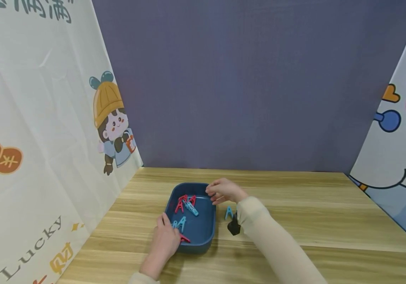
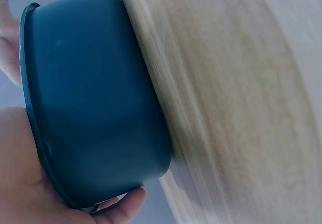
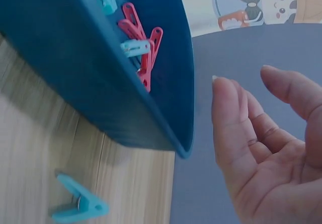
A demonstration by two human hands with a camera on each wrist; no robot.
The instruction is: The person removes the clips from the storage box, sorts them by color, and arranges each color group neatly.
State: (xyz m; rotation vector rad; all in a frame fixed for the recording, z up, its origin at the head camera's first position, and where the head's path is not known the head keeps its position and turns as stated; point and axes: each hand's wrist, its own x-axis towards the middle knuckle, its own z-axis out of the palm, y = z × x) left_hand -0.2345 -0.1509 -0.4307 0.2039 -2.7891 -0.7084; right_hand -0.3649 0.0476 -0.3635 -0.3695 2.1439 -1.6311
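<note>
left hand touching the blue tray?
Touching. In the left wrist view the left hand lies against the blue tray rim, thumb under its wall, no gap. The head view agrees: that hand sits on the tray's near left corner.

left hand (image 1: 166, 240) curled gripping, right hand (image 1: 223, 190) loosely open

Blue tub (image 1: 203, 232): smooth plastic, matt with faint sheen on outer wall. Red clothespins (image 1: 181, 202) and light-blue clothespins (image 1: 191, 208) inside: glossy moulded plastic. Loose light-blue clothespin (image 3: 78, 201) on table: same plastic, small metal spring at hinge. Table (image 1: 295, 213): light wood-grain top, smooth, low satin finish. Side panels (image 1: 29, 138): printed cloth, creased, matt. Back wall (image 1: 242, 79): plain matt purple-grey.
</note>
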